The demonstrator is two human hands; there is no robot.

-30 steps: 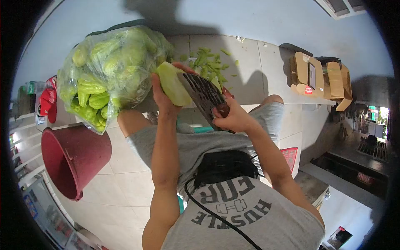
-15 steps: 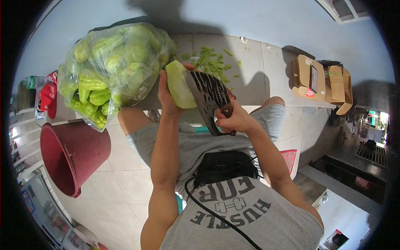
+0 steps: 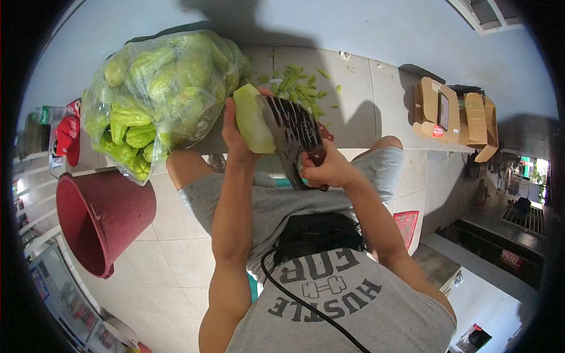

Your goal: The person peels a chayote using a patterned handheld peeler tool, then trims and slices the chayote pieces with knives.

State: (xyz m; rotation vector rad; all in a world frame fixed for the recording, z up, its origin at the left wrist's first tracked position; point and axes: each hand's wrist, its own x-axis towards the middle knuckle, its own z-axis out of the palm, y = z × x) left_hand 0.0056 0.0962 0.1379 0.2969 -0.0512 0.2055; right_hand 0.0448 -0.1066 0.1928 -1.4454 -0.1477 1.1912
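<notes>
My left hand (image 3: 237, 138) is wrapped round a pale green peeled vegetable (image 3: 253, 120), held up in front of my lap. In my right hand (image 3: 329, 167) is the dark handle of a broad knife (image 3: 291, 132). The blade, streaked with wet marks, lies against the vegetable's right side, and its cutting edge there cannot be made out. Behind the hands, green peelings (image 3: 300, 88) lie scattered on the tiled ledge (image 3: 353, 76). A clear plastic bag (image 3: 176, 82) full of green vegetables (image 3: 138, 135) stands to the left.
A dark red bucket (image 3: 118, 212) lies tipped at the left, below the bag. Opened cardboard boxes (image 3: 435, 112) sit on the ledge at the right. Near my right knee is a red and white item (image 3: 406, 226). A red cap (image 3: 68, 141) is at the far left.
Over the last second, the vegetable and knife shifted slightly right in view, and the blade's face turned more toward the camera. Both hands keep their hold.
</notes>
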